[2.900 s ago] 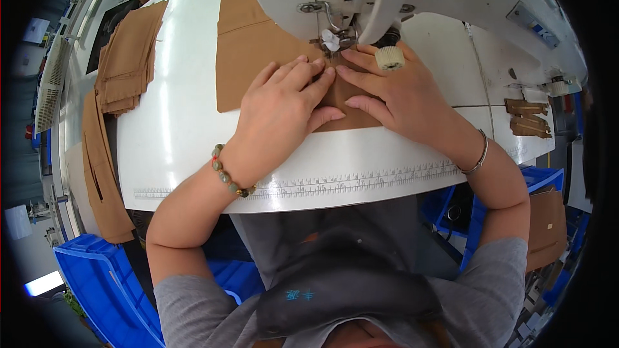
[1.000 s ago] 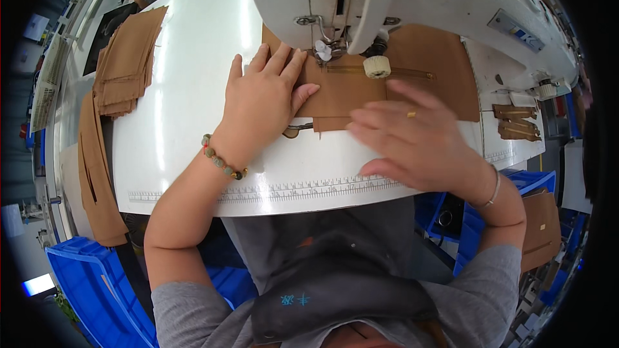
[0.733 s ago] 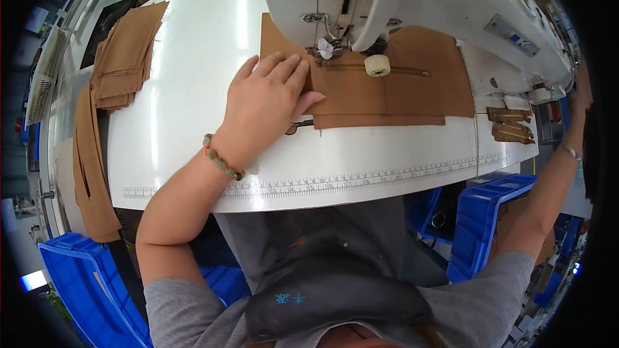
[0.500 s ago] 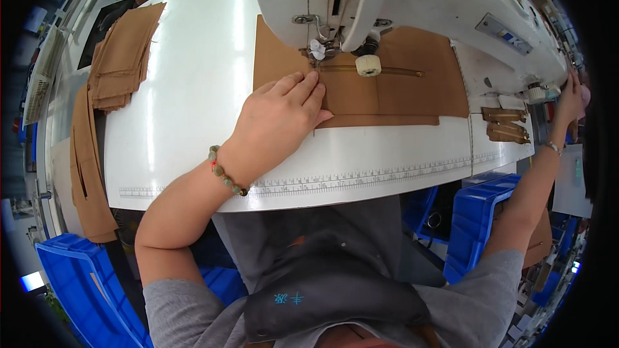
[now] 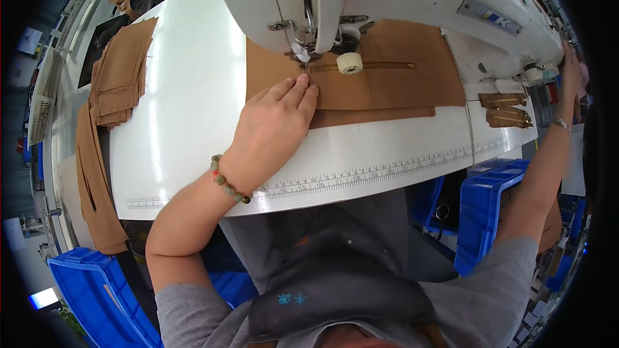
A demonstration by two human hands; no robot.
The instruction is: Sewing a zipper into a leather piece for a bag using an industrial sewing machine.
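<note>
I see the left hand palm down on the brown cloth, fingers stretched out and close together, tips just beside the presser foot, resting on the fabric rather than grasping it. The cloth lies flat on the table under the machine, its zip showing. The right hand is out by the machine's far end; I can't tell how open it is or whether it holds anything
</note>
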